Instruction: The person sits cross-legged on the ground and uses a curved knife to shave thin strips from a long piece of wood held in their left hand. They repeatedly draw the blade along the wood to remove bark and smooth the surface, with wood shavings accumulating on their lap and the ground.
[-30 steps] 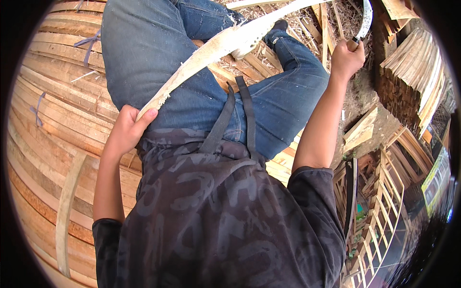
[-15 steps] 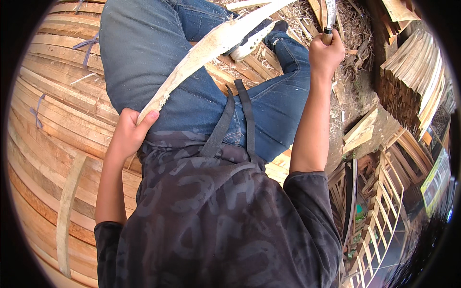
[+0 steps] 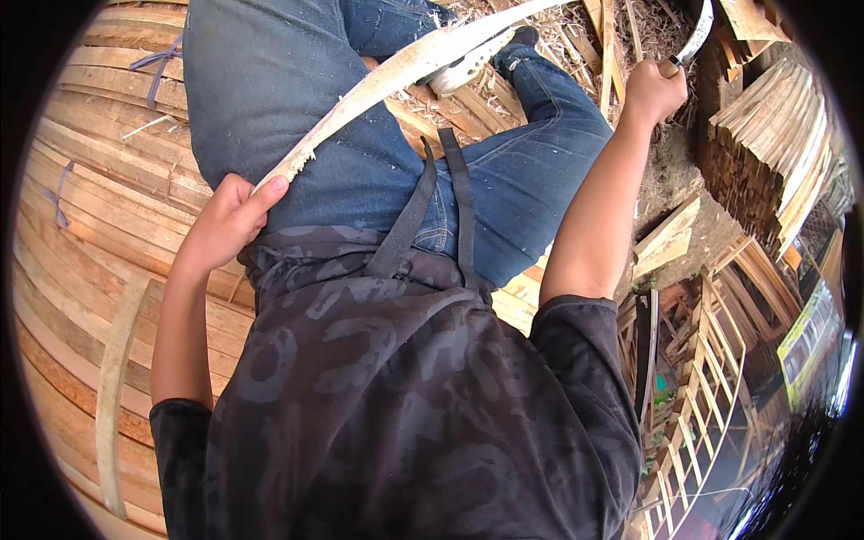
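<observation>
My left hand (image 3: 229, 214) is closed around the near end of a long pale wooden strip (image 3: 369, 94), thumb along its top. Frayed fibres stand out along the strip's edge near my thumb. It slants up to the right across my jeans, and its far end runs out at the top of the view. Out to the right, my right hand (image 3: 655, 93) grips the handle of a knife with a curved blade (image 3: 697, 38). The blade points up and away from me, apart from the wood.
Bundled wooden slats (image 3: 99, 216), tied with purple string (image 3: 160, 61), lie on the left. Wood shavings (image 3: 576, 54) cover the ground ahead around my shoe (image 3: 468, 72). A tall stack of split boards (image 3: 774, 144) and a slatted wooden frame (image 3: 697, 396) stand at the right.
My right hand with the knife has swung outward to the right, away from the strip. My left hand has shifted slightly left and up, still holding the strip, which appears turned thinner.
</observation>
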The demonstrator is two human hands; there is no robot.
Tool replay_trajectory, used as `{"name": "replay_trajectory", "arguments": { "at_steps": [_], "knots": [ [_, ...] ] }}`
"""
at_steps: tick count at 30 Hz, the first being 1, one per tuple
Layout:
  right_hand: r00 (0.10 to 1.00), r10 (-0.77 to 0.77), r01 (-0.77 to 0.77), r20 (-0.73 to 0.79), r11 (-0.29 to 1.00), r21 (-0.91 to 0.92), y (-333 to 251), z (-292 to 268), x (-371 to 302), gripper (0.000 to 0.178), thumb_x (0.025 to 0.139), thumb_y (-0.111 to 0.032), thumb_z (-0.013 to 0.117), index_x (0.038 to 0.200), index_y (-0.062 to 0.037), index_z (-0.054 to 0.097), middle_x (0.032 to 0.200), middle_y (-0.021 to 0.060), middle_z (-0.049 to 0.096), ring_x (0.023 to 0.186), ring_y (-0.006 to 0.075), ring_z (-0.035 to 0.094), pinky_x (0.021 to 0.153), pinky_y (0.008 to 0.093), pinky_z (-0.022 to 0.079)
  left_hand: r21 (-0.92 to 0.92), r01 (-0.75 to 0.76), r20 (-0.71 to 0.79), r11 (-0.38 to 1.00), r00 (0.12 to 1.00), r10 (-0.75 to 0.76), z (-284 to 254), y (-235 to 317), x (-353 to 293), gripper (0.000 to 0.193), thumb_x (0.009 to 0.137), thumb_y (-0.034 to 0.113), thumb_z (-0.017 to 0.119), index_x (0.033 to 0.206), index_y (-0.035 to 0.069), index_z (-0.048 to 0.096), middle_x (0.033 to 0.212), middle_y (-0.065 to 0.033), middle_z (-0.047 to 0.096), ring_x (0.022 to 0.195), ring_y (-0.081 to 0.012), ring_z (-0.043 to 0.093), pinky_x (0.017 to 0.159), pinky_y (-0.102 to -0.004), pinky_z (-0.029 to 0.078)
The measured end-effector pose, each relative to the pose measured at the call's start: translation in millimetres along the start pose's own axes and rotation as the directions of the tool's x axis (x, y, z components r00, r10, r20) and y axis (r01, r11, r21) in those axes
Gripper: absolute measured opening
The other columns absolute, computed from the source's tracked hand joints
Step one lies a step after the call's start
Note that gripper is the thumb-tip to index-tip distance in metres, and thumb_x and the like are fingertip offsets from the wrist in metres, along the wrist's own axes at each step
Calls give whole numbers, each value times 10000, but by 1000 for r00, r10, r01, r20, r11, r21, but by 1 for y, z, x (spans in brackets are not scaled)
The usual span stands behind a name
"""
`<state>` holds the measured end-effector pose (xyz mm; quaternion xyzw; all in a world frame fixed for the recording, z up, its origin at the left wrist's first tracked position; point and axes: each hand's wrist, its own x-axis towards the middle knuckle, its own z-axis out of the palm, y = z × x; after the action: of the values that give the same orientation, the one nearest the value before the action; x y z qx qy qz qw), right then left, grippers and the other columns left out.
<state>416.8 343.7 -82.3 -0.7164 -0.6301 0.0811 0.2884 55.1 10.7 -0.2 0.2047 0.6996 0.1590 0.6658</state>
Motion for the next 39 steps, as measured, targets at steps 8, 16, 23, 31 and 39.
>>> {"name": "replay_trajectory", "arguments": {
  "at_steps": [8,16,23,31,39],
  "knots": [
    [862,69,-298,503,870,393,-45,-47,-84,293,841,-186,713,942,25,536,670,8,570,579,38,491,524,200,400,74,-131,-219,989,965,145,19,-8,-6,569,869,378,665,489,72,373,501,85,309,499,-30,277,409,-278,216],
    [834,-219,11,506,924,381,-76,-63,-151,213,872,-174,658,946,9,576,545,46,434,520,92,409,499,266,371,195,-146,-215,970,958,188,14,-13,-5,581,857,385,681,495,73,350,504,67,286,505,-40,272,409,-289,224],
    [791,-292,238,537,956,170,-70,-61,-135,198,866,-256,655,898,-63,623,573,91,546,517,272,552,502,351,429,157,-166,-136,973,973,188,8,-9,-5,561,869,368,665,503,73,357,513,80,283,514,-34,269,418,-284,210],
    [786,-432,444,441,892,83,-45,-39,-116,221,858,-302,656,893,-90,609,623,76,594,569,286,597,524,374,457,101,-107,3,989,994,107,-2,-6,-3,558,880,380,646,509,87,349,532,95,275,523,-29,251,421,-278,197],
    [991,-14,42,132,978,-206,61,-50,-40,378,958,-335,504,876,22,598,628,126,594,588,259,580,570,385,440,111,-127,-31,986,991,131,-2,-15,-2,565,869,401,651,503,98,347,517,95,279,507,-28,254,419,-275,198]
  ]
}}
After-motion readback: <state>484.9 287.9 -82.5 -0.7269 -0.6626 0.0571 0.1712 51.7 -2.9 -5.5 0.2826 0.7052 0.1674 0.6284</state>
